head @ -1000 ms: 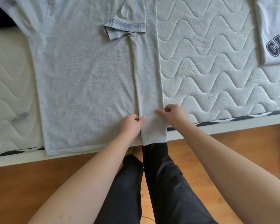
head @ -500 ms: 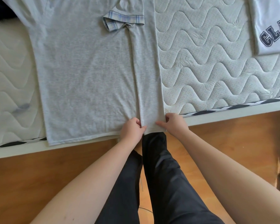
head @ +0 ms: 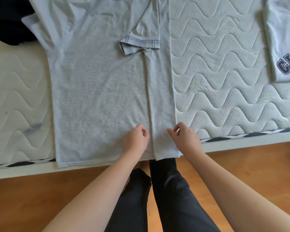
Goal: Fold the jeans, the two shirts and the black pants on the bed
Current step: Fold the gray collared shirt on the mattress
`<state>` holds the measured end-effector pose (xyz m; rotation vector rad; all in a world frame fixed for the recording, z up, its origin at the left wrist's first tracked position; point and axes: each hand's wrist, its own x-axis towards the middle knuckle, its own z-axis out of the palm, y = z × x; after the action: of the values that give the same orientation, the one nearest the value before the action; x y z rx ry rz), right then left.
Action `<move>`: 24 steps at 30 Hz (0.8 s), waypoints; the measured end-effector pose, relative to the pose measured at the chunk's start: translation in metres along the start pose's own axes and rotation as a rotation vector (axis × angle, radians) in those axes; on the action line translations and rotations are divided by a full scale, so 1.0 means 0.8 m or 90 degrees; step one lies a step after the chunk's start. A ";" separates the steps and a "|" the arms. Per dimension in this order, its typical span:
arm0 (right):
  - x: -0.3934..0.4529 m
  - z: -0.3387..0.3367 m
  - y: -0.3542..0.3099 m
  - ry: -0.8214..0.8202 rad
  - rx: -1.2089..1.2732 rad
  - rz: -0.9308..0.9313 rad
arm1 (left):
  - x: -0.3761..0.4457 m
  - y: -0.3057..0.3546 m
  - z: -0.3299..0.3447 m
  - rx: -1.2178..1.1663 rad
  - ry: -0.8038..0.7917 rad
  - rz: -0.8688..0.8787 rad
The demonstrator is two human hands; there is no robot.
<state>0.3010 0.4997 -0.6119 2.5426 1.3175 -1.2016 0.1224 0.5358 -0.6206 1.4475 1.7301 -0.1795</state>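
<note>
The left hand [head: 135,141] rests on the grey shirt [head: 99,91] near its bottom hem, fingers curled in, gripping nothing that I can see. The right hand [head: 185,139] hovers just beside it over the folded strip, fingers loosely bent and holding nothing. The shirt lies flat on the mattress [head: 224,81], right side folded in, plaid-cuffed sleeve [head: 139,46] on top. A white shirt [head: 281,39] lies far right; dark clothing [head: 8,20] sits top left.
</note>
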 end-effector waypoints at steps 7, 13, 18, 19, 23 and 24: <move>0.065 -0.043 -0.082 0.009 0.107 -0.168 | 0.069 0.031 -0.076 -0.084 0.116 0.042; 0.127 -0.042 -0.152 0.032 0.071 -0.253 | 0.147 -0.001 -0.127 -0.129 0.234 0.122; 0.164 -0.035 -0.238 0.034 0.058 -0.273 | 0.209 -0.045 -0.205 -0.136 0.357 0.147; 0.166 -0.035 -0.258 0.033 0.068 -0.269 | 0.218 -0.053 -0.225 -0.146 0.382 0.139; 0.182 -0.031 -0.343 0.019 0.118 -0.276 | 0.257 -0.079 -0.313 -0.148 0.485 0.099; 0.188 -0.029 -0.365 0.013 0.139 -0.273 | 0.268 -0.084 -0.334 -0.137 0.518 0.080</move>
<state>0.1598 0.7968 -0.6059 2.4881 1.9057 -1.4610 -0.0636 0.8313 -0.6227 1.5641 2.1778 0.7377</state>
